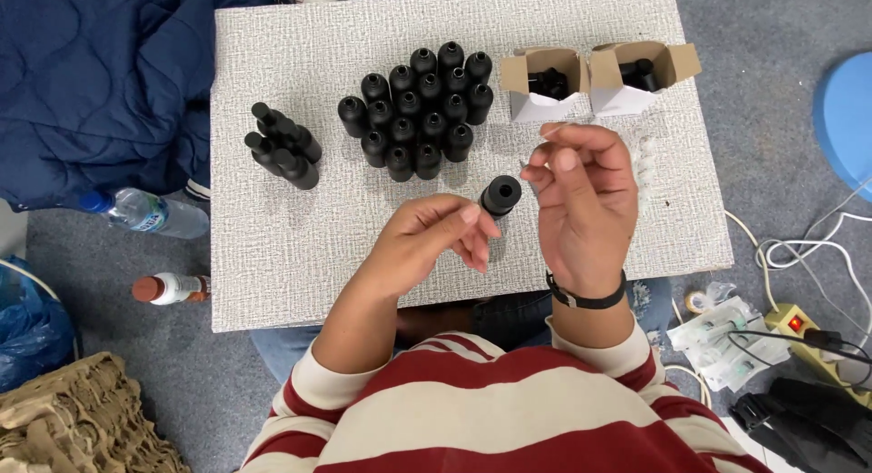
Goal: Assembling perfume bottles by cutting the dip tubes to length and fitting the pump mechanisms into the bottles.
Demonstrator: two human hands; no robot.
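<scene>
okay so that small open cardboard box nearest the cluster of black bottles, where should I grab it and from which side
Probably best taken by its two plain side walls, coming down from above. The left cardboard box stands upright with its flaps open and a black piece inside, so pinching the flaps would bend them. The bottle cluster crowds its left wall and the second box its right, so ease it toward you first.

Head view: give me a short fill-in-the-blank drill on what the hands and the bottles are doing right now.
1. The left hand holds one black bottle with its open mouth facing ____.
2. The two small cardboard boxes at the table's far edge stand with flaps ____.
3. The right hand wears a black ____ at the wrist.
4. The bottles in the small cluster at the left are ____.

Missing words: up; open; band; lying down
</scene>
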